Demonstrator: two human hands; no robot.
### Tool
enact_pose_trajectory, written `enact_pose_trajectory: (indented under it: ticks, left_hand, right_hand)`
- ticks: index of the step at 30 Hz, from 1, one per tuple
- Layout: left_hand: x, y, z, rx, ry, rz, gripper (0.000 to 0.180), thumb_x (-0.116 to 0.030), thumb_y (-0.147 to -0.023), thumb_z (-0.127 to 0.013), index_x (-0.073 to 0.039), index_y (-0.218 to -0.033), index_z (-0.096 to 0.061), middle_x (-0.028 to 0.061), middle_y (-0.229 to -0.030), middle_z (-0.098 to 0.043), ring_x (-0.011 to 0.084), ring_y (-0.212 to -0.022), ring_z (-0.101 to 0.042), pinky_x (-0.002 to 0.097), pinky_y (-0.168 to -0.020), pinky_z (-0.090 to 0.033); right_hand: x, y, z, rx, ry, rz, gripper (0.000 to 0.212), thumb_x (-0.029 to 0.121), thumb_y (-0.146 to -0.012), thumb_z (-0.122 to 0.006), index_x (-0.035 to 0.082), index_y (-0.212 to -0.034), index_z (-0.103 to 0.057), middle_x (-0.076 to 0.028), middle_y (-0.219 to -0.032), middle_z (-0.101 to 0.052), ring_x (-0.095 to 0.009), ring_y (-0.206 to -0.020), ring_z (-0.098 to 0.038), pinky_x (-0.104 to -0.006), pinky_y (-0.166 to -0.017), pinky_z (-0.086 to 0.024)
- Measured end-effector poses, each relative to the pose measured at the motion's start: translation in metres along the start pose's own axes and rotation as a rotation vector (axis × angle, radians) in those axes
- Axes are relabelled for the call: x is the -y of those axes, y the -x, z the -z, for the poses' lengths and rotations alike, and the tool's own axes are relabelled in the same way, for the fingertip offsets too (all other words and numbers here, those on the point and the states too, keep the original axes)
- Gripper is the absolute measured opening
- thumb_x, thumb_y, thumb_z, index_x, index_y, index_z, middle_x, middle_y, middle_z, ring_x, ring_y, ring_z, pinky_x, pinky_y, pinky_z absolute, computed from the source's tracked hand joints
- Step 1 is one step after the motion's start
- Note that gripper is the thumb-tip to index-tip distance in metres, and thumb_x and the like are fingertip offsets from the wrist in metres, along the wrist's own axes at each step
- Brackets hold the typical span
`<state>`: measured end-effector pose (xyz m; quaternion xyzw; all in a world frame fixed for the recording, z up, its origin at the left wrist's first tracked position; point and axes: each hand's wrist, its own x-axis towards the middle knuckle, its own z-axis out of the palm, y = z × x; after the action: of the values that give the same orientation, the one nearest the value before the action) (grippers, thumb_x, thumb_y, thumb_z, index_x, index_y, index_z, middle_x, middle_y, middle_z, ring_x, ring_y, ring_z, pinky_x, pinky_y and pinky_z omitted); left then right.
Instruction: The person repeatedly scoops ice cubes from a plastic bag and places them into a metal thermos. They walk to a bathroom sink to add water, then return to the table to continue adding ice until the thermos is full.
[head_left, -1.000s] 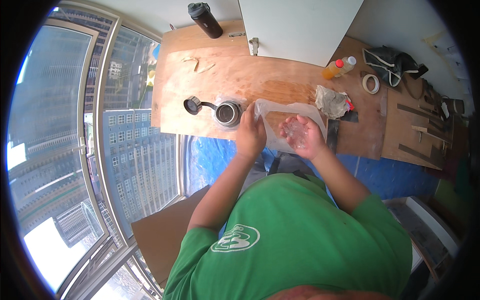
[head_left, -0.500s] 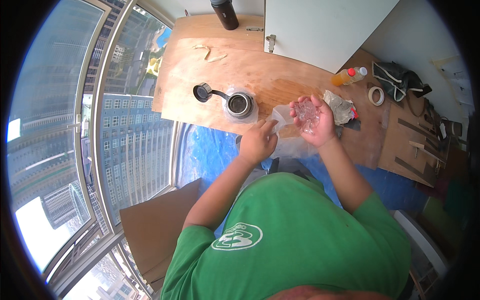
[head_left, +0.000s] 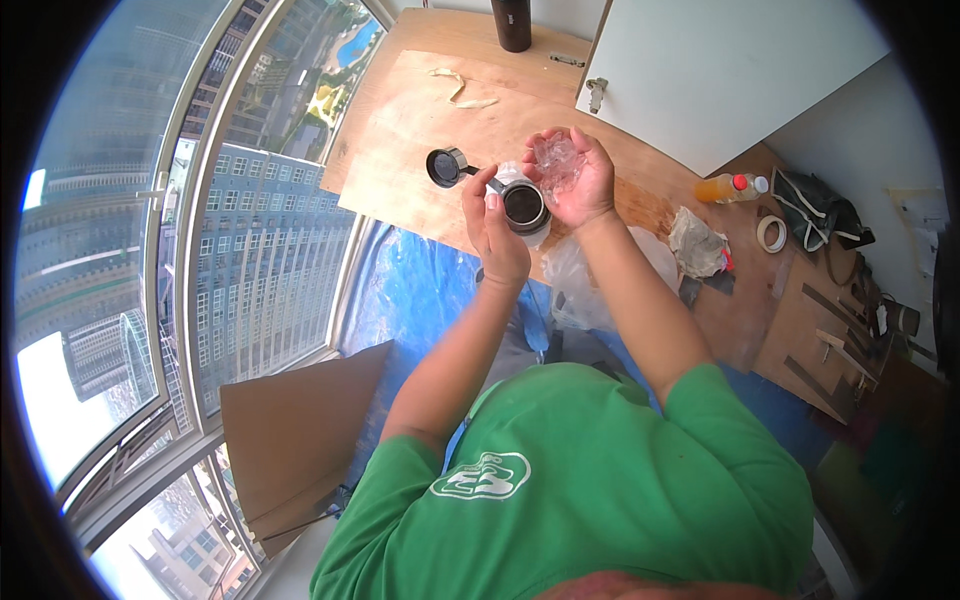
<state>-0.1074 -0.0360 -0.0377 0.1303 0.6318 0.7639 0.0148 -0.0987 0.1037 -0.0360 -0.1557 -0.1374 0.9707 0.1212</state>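
At near edge of plywood worktop (head_left: 410, 115), steel-rimmed flask (head_left: 524, 205) stands mouth up, round lid (head_left: 446, 168) swung open leftward. Left hand (head_left: 498, 240) beside it, fingers half-extended near lid; firm grip or light touch, cannot tell. Right hand (head_left: 587, 192) palm up, close on flask's other side, cupped around clear chunks (head_left: 557, 160): glassy, irregular, likely ice. Best handling: brace flask, keep palm tight to mouth, tip slowly; pieces look slick. Rightward, limp translucent plastic bag (head_left: 572, 288), crumpled pale wrap (head_left: 697, 243), smooth tape ring (head_left: 761, 236).
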Motion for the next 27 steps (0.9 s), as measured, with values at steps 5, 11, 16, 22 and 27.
enact_pose_trajectory:
  ticks: [5,11,16,22,27]
  left_hand:
    - [0.012,-0.023,-0.010,-0.054,0.054,0.071,0.051,-0.035,-0.107,-0.032,0.005,-0.119,-0.060,0.0164,-0.115,-0.065,0.0248,-0.111,-0.058,0.0381,-0.104,-0.042]
    - [0.023,-0.021,-0.012,-0.071,0.130,0.133,0.050,-0.034,-0.107,-0.032,0.005,-0.110,-0.063,0.0151,-0.101,-0.067,0.0219,-0.095,-0.062,0.0351,-0.090,-0.048]
    - [0.023,-0.022,-0.011,-0.071,0.107,0.134,0.048,-0.032,-0.108,-0.032,0.004,-0.106,-0.063,0.0134,-0.098,-0.065,0.0201,-0.089,-0.061,0.0339,-0.085,-0.049]
    - [0.027,-0.023,-0.009,-0.097,0.199,0.164,0.047,-0.037,-0.108,-0.034,0.002,-0.108,-0.060,0.0099,-0.099,-0.064,0.0174,-0.092,-0.060,0.0320,-0.087,-0.049]
    - [0.023,-0.022,-0.009,-0.151,0.258,0.221,0.046,-0.034,-0.108,-0.032,0.002,-0.107,-0.061,0.0120,-0.100,-0.064,0.0195,-0.093,-0.061,0.0334,-0.087,-0.049]
  right_hand:
    - [-0.014,-0.002,0.003,-0.036,0.169,0.092,0.030,0.033,-0.093,-0.064,0.004,-0.094,-0.069,-0.014,-0.095,-0.073,-0.028,-0.086,-0.070,-0.0427,-0.079,-0.059]
    - [-0.021,-0.003,0.007,0.029,0.248,0.168,0.018,0.019,-0.092,-0.065,0.002,-0.090,-0.068,-0.015,-0.086,-0.070,-0.026,-0.077,-0.070,-0.0379,-0.073,-0.059]
    - [-0.027,-0.002,0.003,0.042,0.343,0.230,0.015,0.014,-0.091,-0.065,0.000,-0.086,-0.068,-0.013,-0.082,-0.070,-0.022,-0.075,-0.069,-0.0335,-0.071,-0.058]
    - [-0.034,0.007,-0.006,-0.001,0.648,0.326,0.019,0.015,-0.094,-0.064,-0.001,-0.085,-0.070,-0.011,-0.082,-0.070,-0.019,-0.076,-0.068,-0.0326,-0.076,-0.056]
    - [-0.036,0.013,-0.007,0.065,0.890,0.398,0.029,0.018,-0.099,-0.061,-0.002,-0.081,-0.069,-0.013,-0.082,-0.071,-0.019,-0.079,-0.068,-0.0329,-0.080,-0.055]
